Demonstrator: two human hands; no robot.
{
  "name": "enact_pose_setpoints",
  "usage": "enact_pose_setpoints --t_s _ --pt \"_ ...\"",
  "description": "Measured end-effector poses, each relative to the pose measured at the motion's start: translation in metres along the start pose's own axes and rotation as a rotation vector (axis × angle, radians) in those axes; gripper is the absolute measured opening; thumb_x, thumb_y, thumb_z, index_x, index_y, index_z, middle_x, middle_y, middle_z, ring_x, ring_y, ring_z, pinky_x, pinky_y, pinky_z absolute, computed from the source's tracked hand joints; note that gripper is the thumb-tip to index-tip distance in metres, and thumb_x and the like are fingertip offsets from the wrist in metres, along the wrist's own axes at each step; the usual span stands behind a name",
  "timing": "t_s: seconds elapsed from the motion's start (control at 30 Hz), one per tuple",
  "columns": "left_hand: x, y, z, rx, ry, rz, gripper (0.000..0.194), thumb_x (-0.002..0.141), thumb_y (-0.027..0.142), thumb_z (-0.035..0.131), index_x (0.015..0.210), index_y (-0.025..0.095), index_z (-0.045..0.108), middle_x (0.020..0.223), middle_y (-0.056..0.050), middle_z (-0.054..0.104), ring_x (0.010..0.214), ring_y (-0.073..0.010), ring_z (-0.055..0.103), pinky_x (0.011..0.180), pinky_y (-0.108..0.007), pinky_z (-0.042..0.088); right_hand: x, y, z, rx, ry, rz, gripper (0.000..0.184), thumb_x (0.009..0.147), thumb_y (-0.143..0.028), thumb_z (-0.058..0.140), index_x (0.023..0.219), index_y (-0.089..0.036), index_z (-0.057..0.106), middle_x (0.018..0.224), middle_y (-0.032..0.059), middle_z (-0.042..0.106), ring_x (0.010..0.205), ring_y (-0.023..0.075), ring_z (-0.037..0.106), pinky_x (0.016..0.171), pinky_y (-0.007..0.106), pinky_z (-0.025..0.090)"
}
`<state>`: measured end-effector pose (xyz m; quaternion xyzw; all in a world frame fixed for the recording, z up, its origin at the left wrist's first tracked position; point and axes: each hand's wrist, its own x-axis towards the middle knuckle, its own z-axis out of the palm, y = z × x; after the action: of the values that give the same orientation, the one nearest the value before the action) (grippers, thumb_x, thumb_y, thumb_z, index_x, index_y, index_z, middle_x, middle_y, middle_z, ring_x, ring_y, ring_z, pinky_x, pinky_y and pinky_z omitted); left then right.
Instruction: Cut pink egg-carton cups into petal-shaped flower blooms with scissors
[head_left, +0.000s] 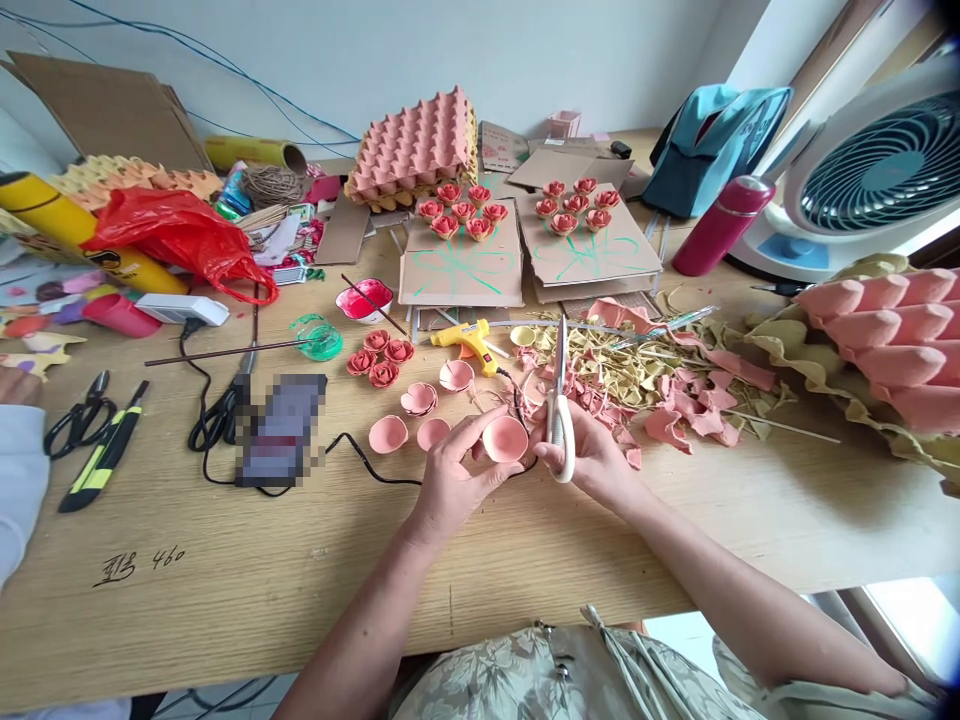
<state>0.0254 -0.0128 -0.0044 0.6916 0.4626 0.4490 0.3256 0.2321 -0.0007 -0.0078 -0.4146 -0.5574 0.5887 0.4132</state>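
Between the fingers and thumb of my left hand [459,475] is a pink egg-carton cup [505,440], its hollow facing up. My right hand [596,455] grips white-handled scissors [561,410], blades pointing away from me and looking closed or nearly so. The scissors are just right of the cup, apart from it. Several more pink cups [388,434] lie on the table beyond my left hand, one made of nested petals [419,399]. Behind them sit red painted paper roses [384,373] and a yellow hot glue gun [461,338].
Pink and yellow carton scraps [675,400] spread at right, before stacked egg trays [885,340]. Cardboard pieces [461,275] with roses stand behind. A phone [281,430], black cable [367,460], utility knife [105,450] and paint bowl [364,300] lie left. Another person's sleeve [19,480] shows at the left edge.
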Motion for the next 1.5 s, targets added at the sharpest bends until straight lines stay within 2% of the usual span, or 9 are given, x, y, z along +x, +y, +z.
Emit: enact_pose_setpoints --t_s 0.2,0.4,0.6,0.8,0.97,1.07,1.27,1.4,1.5 --pt "0.001 0.0 -0.002 0.044 0.032 0.051 0.055 0.078 0.043 0.081 0.129 0.026 0.068 0.108 -0.007 0.078 0.086 -0.0217 0.071 0.073 -0.033 0.06 0.0 -0.006 0.004 -0.017 -0.011 0.011 0.049 0.076 -0.058 0.08 0.102 -0.025 0.056 0.084 0.0012 0.064 0.073 0.0189 0.058 0.065 0.032 0.048" --pt "0.0 0.0 -0.001 0.058 0.05 0.057 0.053 0.075 0.043 0.083 0.124 0.026 0.069 0.108 -0.007 0.078 0.086 -0.0213 0.07 0.073 -0.033 0.059 -0.001 0.0 0.002 0.019 -0.029 -0.01 0.045 0.077 -0.051 0.082 0.103 -0.025 0.056 0.085 0.0006 0.064 0.076 0.019 0.06 0.069 0.032 0.049" --pt "0.003 0.001 -0.006 -0.039 0.154 0.012 0.05 0.08 0.037 0.081 0.125 0.024 0.066 0.124 -0.012 0.069 0.11 -0.0263 0.067 0.086 -0.036 0.059 0.0 0.003 -0.002 0.019 -0.031 -0.013 0.041 0.083 -0.055 0.075 0.102 -0.025 0.055 0.085 0.0011 0.064 0.068 0.0165 0.054 0.06 0.029 0.044" --pt "0.001 -0.003 -0.02 -0.155 0.228 -0.038 0.055 0.081 0.039 0.079 0.129 0.022 0.06 0.13 -0.013 0.065 0.114 -0.0259 0.067 0.084 -0.032 0.06 -0.001 -0.003 -0.007 -0.048 -0.092 -0.039 0.045 0.089 -0.067 0.06 0.103 -0.024 0.055 0.082 0.0023 0.062 0.066 0.0174 0.049 0.058 0.03 0.041" --pt "-0.002 -0.008 -0.029 -0.075 0.298 -0.031 0.048 0.082 0.034 0.077 0.127 0.023 0.062 0.13 -0.012 0.064 0.119 -0.0258 0.064 0.089 -0.032 0.058 -0.003 0.002 -0.009 -0.087 -0.163 -0.042 0.044 0.092 -0.066 0.057 0.104 -0.024 0.056 0.085 0.0032 0.061 0.066 0.0167 0.046 0.058 0.029 0.04" --pt "-0.003 -0.009 -0.031 -0.051 0.322 -0.041 0.052 0.081 0.031 0.078 0.129 0.023 0.061 0.129 -0.011 0.065 0.118 -0.0249 0.063 0.094 -0.033 0.055 -0.005 0.005 -0.01 -0.121 -0.203 -0.047 0.044 0.091 -0.066 0.057 0.106 -0.024 0.056 0.089 0.0038 0.061 0.07 0.0176 0.049 0.061 0.029 0.041" --pt "-0.005 -0.006 -0.033 -0.264 0.253 -0.154 0.05 0.078 0.031 0.081 0.124 0.022 0.063 0.116 -0.008 0.068 0.093 -0.0175 0.067 0.08 -0.027 0.055 -0.008 0.003 -0.011 -0.283 -0.257 -0.112 0.044 0.094 -0.065 0.053 0.099 -0.022 0.058 0.09 0.005 0.059 0.082 0.021 0.054 0.069 0.031 0.042" --pt "-0.005 -0.003 -0.033 -0.472 0.17 -0.212 0.052 0.076 0.033 0.083 0.122 0.022 0.062 0.116 -0.008 0.068 0.101 -0.02 0.068 0.085 -0.028 0.056 -0.01 0.001 -0.01 -0.339 -0.295 -0.134 0.042 0.096 -0.061 0.051 0.091 -0.021 0.058 0.091 0.0051 0.061 0.083 0.0213 0.055 0.073 0.032 0.044" --pt "-0.004 -0.001 -0.032 -0.58 0.131 -0.228 0.051 0.077 0.034 0.082 0.121 0.023 0.06 0.12 -0.009 0.067 0.109 -0.0231 0.068 0.089 -0.031 0.058 -0.011 0.0 -0.011 -0.365 -0.292 -0.144 0.038 0.098 -0.056 0.05 0.087 -0.02 0.058 0.087 0.0041 0.062 0.079 0.0196 0.054 0.071 0.031 0.043"
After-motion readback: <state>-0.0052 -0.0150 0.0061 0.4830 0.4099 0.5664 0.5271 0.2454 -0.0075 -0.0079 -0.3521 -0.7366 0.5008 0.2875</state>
